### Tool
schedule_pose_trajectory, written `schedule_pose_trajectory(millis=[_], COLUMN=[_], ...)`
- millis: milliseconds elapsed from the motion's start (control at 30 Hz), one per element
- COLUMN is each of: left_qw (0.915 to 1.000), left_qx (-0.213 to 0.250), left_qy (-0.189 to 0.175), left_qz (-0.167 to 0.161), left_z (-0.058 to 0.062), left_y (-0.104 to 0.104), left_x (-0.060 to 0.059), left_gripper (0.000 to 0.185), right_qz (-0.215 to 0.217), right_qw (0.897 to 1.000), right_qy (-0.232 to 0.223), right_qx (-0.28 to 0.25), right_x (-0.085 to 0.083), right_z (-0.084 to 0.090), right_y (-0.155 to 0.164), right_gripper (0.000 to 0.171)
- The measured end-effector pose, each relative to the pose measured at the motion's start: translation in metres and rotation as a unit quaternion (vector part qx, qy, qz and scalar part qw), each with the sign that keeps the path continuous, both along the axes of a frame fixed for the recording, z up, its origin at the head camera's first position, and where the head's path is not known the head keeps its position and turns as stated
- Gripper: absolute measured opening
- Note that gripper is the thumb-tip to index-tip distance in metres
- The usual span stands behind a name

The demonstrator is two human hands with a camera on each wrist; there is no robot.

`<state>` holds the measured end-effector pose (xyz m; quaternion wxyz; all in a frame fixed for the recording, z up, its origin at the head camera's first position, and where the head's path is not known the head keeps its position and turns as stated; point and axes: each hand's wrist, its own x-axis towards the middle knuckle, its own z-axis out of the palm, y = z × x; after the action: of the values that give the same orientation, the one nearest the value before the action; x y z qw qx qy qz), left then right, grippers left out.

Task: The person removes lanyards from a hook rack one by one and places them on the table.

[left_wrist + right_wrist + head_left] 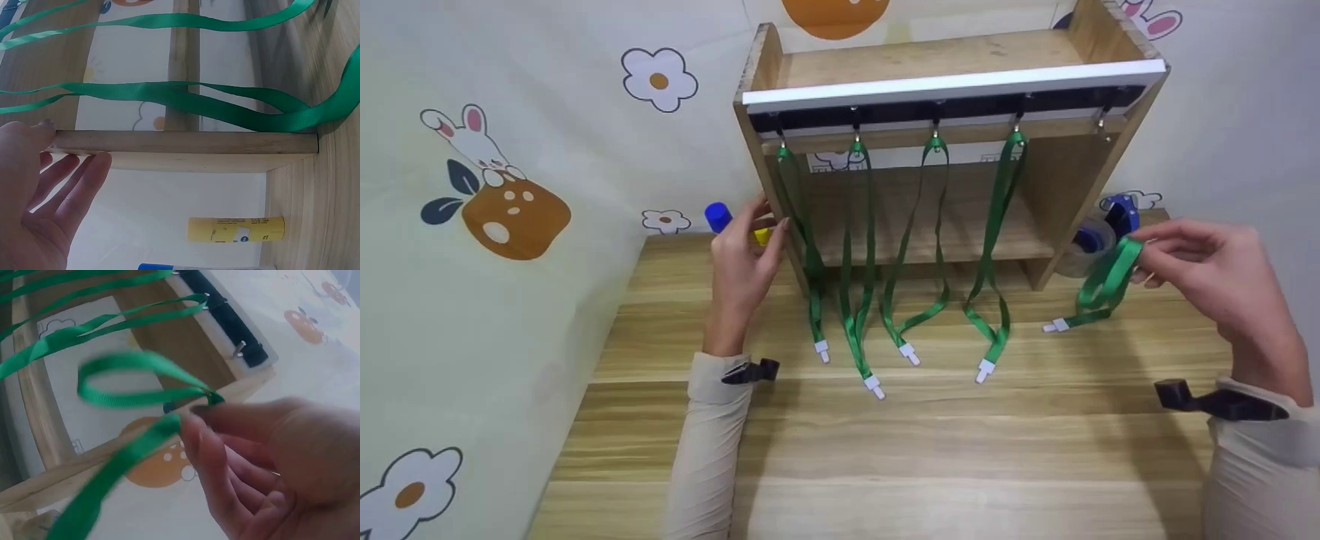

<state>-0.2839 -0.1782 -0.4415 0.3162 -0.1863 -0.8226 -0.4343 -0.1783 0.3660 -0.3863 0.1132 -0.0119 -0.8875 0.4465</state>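
Your left hand (742, 255) pinches rack's side edge, thumb and fingers either side. Your right hand (1215, 262) pinches one green lanyard (1125, 259), right of wooden rack (930, 64). Four more lanyards (1001, 199) hang on four of five hooks (1102, 124). Left-wrist cam gets yellow tube (236, 229) lengthwise; head view mostly loses it behind your hand. Held lanyard partly blocks clear cup (1076, 262), blue thing (1123, 212) behind.

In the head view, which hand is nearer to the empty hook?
Right. The right hand is below and right of the empty hook; the left hand holds the left side of the rack.
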Motion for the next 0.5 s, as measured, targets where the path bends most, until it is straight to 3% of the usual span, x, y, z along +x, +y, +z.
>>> schedule_pose_trajectory(millis=[133,267,500], left_qw=[1.0000,1.0000,0.9998], left_qx=[0.005,0.003,-0.002], left_qy=[-0.003,-0.006,-0.018], left_qz=[-0.002,-0.003,0.010], left_z=[0.001,0.001,0.001], left_y=[0.000,0.000,0.000], left_x=[0.000,0.000,0.000], left_gripper=[0.046,0.045,0.044], right_qz=[0.079,0.135,0.155], right_qw=[0.993,0.976,0.951], right_qy=[-0.075,-0.168,-0.267], right_qx=[-0.041,-0.030,-0.022], right_x=[-0.008,-0.018,-0.033], right_z=[-0.011,-0.027,-0.054], right_y=[0.015,0.031,0.048], right_gripper=[0.016,0.022,0.039])
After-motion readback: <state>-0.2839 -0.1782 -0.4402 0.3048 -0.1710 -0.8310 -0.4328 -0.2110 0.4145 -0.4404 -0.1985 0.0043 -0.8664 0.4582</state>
